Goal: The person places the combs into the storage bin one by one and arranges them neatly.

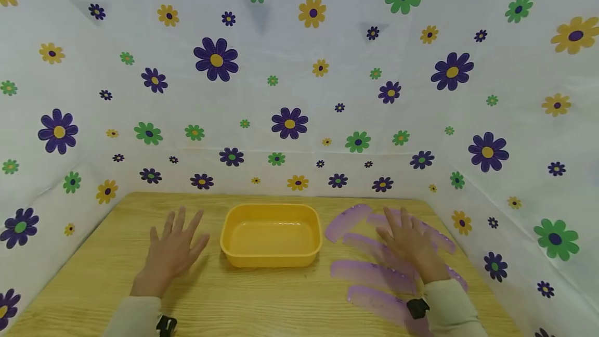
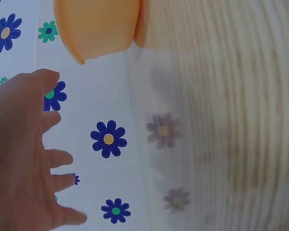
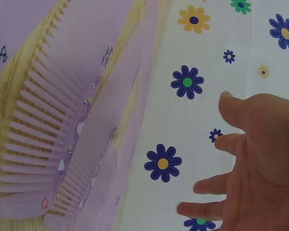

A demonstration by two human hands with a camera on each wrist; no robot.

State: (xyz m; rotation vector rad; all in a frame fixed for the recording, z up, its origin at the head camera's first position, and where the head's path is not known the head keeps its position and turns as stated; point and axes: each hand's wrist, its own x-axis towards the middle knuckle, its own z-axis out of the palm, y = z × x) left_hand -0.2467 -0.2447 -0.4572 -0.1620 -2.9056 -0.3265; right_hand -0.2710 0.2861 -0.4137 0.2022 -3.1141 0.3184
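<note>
Fingers spread, my left hand [image 1: 172, 251] is left of a yellow rectangular tub [image 1: 271, 261] and holds nothing. In the left wrist view the same hand [image 2: 24, 159] shows its spread fingers, with the tub [image 2: 98, 29] above them. My right hand [image 1: 412, 246], also spread and holding nothing, is over several translucent purple combs [image 1: 369, 274] and hides parts of them. The right wrist view has this hand [image 3: 260, 163] at the right and a wide-toothed comb [image 3: 53, 110] at the left. Whether either hand touches anything, I cannot tell.
A light wooden table [image 1: 262, 300] bears the tub and combs. White cloth with printed flowers [image 1: 262, 92] stands behind the table and along both sides. Dark straps with small devices [image 1: 418, 308] are on both wrists, by the pale sleeves [image 1: 451, 308].
</note>
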